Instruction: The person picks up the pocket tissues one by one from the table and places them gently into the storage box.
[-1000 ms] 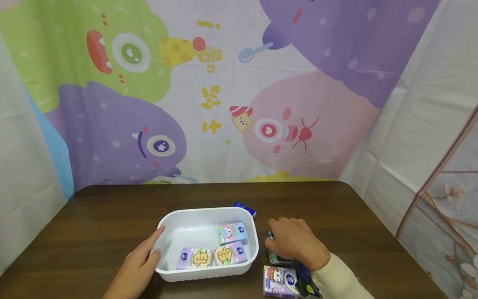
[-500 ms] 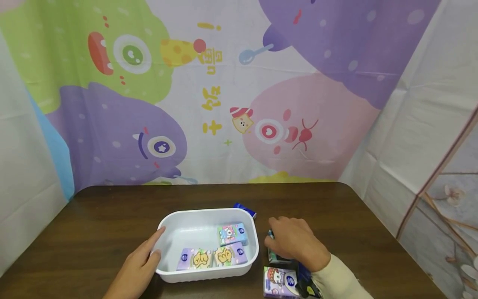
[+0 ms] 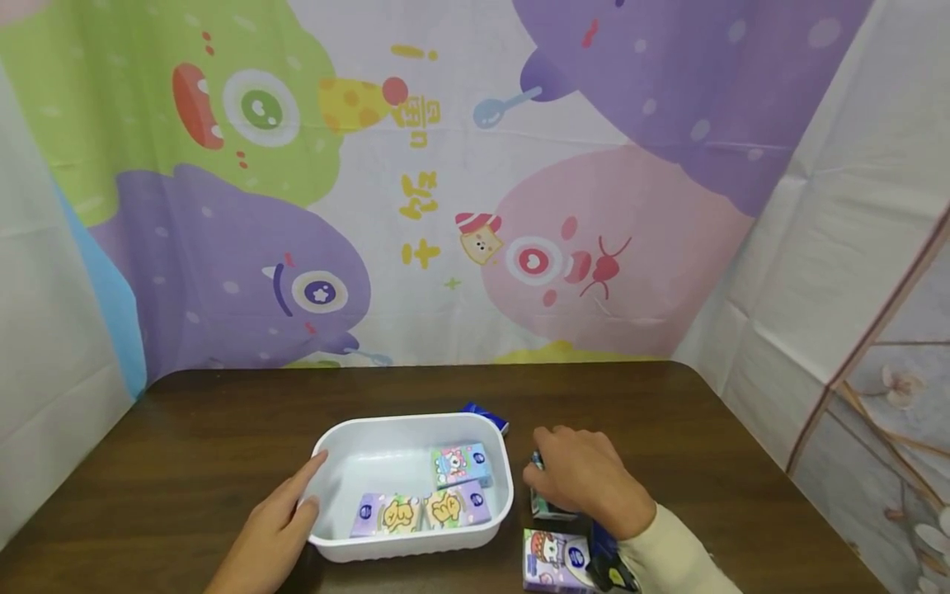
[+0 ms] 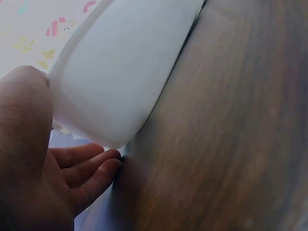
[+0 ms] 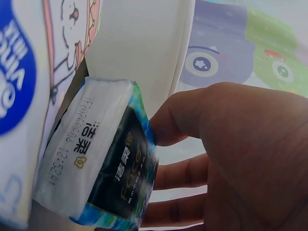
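Note:
My left hand (image 3: 267, 528) holds the left end of a white plastic basin (image 3: 408, 544). Thumb and forefinger lie over its rim, and in the left wrist view the other fingers (image 4: 91, 178) come up against the outside wall. Three printed tissue packs lie inside: one blue and pink (image 3: 462, 464), two purple with yellow cartoon figures. Right of the basin, my right hand (image 3: 582, 474) grips a black, green and blue tissue pack (image 5: 120, 163) by its sides. From above, the hand hides most of that pack; the right wrist view shows its white end tilted.
A purple and white tissue pack (image 3: 555, 561) lies nearest the front, right of the basin. Dark blue packaging (image 3: 604, 544) shows partly under the right wrist. Behind the basin's far right corner lies a blue pack (image 3: 486, 417). A cartoon cloth (image 3: 445, 330) hangs behind the table.
My right hand has shifted very slightly away from me, with the dark tissue pack in its grip. The left hand and the basin keep their place.

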